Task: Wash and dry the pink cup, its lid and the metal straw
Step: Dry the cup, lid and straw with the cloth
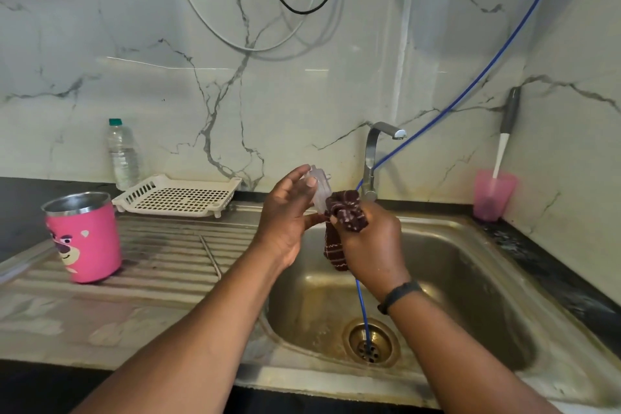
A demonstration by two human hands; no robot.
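Now lid (318,185) between left hand (289,215) and cloth-wrapped right hand (371,245).

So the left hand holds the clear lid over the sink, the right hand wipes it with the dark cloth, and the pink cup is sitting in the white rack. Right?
Not quite. In the head view the pink cup stands on the ribbed drainboard, in front of the white rack, not in it. The rest holds: left hand holds the lid, right hand has the cloth.
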